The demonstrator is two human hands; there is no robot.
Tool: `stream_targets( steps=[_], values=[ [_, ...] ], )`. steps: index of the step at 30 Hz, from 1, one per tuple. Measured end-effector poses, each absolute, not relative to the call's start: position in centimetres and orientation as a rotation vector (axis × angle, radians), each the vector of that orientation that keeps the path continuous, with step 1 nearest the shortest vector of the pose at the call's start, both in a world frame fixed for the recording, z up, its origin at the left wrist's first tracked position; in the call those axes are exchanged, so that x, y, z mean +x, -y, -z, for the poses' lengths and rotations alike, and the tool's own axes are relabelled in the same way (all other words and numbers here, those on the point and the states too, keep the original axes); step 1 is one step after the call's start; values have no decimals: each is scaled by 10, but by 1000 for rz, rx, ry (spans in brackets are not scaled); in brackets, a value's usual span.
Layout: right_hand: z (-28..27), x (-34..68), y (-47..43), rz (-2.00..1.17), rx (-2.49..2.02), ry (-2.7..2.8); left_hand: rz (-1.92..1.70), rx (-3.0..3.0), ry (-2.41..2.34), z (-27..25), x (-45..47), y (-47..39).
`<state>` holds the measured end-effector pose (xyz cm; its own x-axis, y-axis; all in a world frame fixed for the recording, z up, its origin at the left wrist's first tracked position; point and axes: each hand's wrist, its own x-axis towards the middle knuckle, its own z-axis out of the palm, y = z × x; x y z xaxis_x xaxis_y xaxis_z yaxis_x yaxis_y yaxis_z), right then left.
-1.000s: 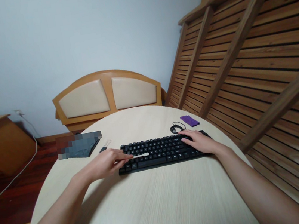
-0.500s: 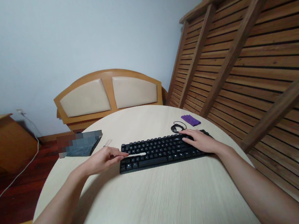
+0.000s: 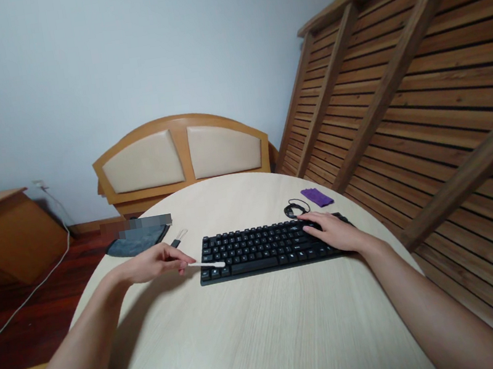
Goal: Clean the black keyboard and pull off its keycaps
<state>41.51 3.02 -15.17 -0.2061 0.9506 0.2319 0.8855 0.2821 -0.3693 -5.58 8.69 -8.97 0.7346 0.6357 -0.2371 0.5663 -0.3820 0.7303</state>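
A black keyboard (image 3: pixel 257 251) lies on the round pale table (image 3: pixel 251 333). Pinched between thumb and fingers, a slim white toothbrush (image 3: pixel 207 265) extends from my left hand (image 3: pixel 165 261), at the keyboard's left end. Its thicker tip is over the lower-left keys, near the space bar; whether it touches them I cannot tell. My right hand (image 3: pixel 331 231) rests flat across the right part of the keyboard with its fingers spread, covering the keys there.
Behind the keyboard lie a coiled black cable (image 3: pixel 296 208) and a folded purple cloth (image 3: pixel 317 197). A small tool with wire loops (image 3: pixel 180 238) is beside my left hand. Farther left sits a dark, partly blurred flat item (image 3: pixel 138 241). Wooden slats (image 3: pixel 423 88) lean on the right.
My left hand has drawn the toothbrush left and slightly down, from the middle-left keys to the lower-left ones. The right hand stays on the keyboard. The view has shifted slightly.
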Motion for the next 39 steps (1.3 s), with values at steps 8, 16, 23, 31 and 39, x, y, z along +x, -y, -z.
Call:
stream_targets(
  steps=[8, 16, 23, 31, 39],
  values=[
    [152, 415, -30, -214, -1650, 2156, -77, 2040, -870, 85, -58, -84],
    [152, 416, -30, -216, -1628, 2147, -47, 2022, -836, 91, -56, -87],
    [151, 415, -29, -219, -1637, 2151, -64, 2055, -870, 94, -49, -85],
    [149, 413, -27, -233, -1657, 2159, -74, 2097, -832, 100, -45, -86],
    [148, 416, -22, -166, -1960, 2041, -8, 2050, -756, 98, -40, -79]
  ],
)
